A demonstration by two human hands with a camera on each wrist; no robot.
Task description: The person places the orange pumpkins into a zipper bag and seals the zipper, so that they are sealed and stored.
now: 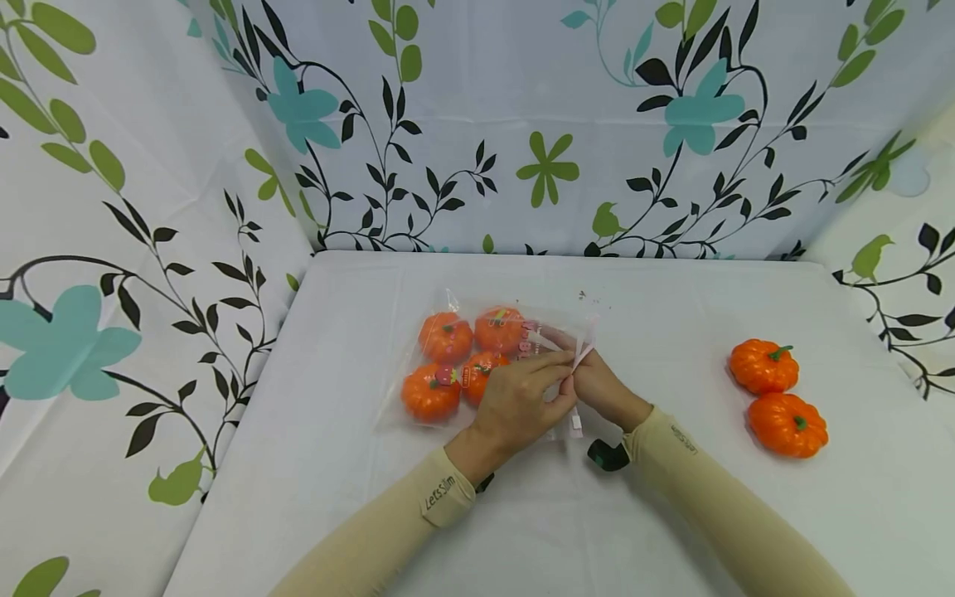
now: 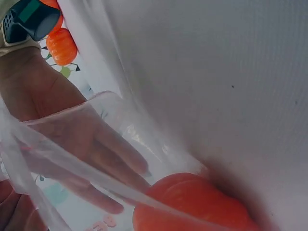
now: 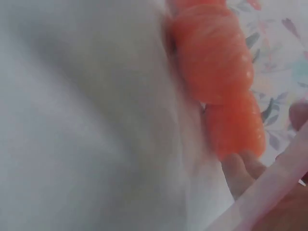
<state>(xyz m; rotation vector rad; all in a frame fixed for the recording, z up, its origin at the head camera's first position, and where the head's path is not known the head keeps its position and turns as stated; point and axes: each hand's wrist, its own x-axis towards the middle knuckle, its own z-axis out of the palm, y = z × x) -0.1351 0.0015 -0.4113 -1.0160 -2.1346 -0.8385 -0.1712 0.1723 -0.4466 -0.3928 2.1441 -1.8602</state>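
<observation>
A clear zip bag (image 1: pixel 548 317) with pink print lies on the white table, several small orange pumpkins (image 1: pixel 430 394) inside it. My left hand (image 1: pixel 522 398) pinches the edge of the bag's mouth between thumb and fingers. The right hand (image 1: pixel 600 388) reaches in through that mouth, partly hidden behind the left one. Seen from the left wrist, its fingers (image 2: pixel 113 154) are stretched out under the plastic, close to a pumpkin (image 2: pixel 187 204). From the right wrist, the fingertips (image 3: pixel 233 166) appear to touch the nearest pumpkin (image 3: pixel 236 127); the view is blurred.
Two loose orange pumpkins with green stems, one farther back (image 1: pixel 763 366) and one nearer (image 1: pixel 787 425), sit together at the right of the table (image 1: pixel 671 307). A patterned curtain (image 1: pixel 462 108) hangs along the back and sides. Dark wrist cameras (image 1: pixel 608 455) sit under both wrists.
</observation>
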